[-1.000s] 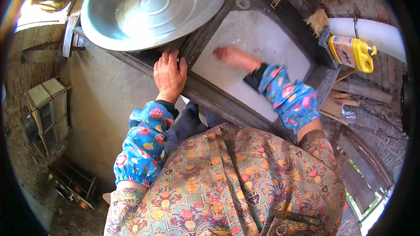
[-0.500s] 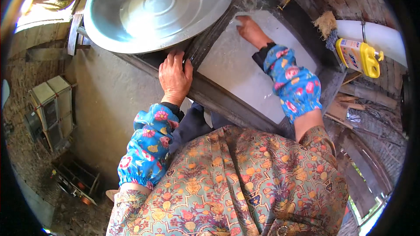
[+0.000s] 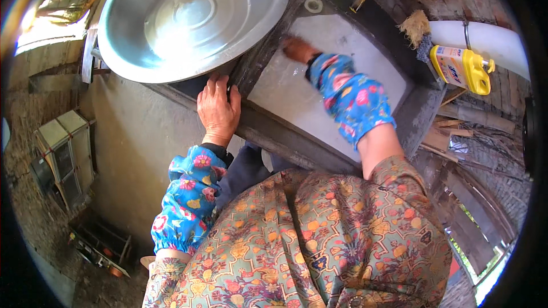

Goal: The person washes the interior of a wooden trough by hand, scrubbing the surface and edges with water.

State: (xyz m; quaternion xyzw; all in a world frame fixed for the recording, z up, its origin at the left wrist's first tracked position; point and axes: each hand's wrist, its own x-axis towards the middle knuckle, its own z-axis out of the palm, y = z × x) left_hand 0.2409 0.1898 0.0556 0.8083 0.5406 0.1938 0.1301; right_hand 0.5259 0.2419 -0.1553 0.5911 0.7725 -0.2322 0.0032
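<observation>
My left hand [image 3: 218,111] lies with its fingers stretched out over the front ledge beside a dark stone-like sink [image 3: 291,141], below a wide metal basin [image 3: 128,28]. Inside the sink, my right hand [image 3: 299,50] is low over the pale, wet bottom, near the wall on the basin's side. Motion smears its fingers, so I cannot make out their pose or anything in them. A round, pale drain ring [image 3: 313,4] shows at the sink's far end. Blue flowered sleeve covers are on both forearms.
A yellow jug-like bottle [image 3: 461,70] lies at the sink's right, beside a fibrous brush [image 3: 415,27] and a thick white pipe [image 3: 485,41]. A small cabinet [image 3: 71,157] stands on the floor at left, with a dark rack [image 3: 101,245] nearer me.
My right hand has swept nearer, toward the sink's left wall. The drain ring, blurred by swirling water before, now shows plainly. My left hand stays on the ledge; the whole view has shifted slightly.
</observation>
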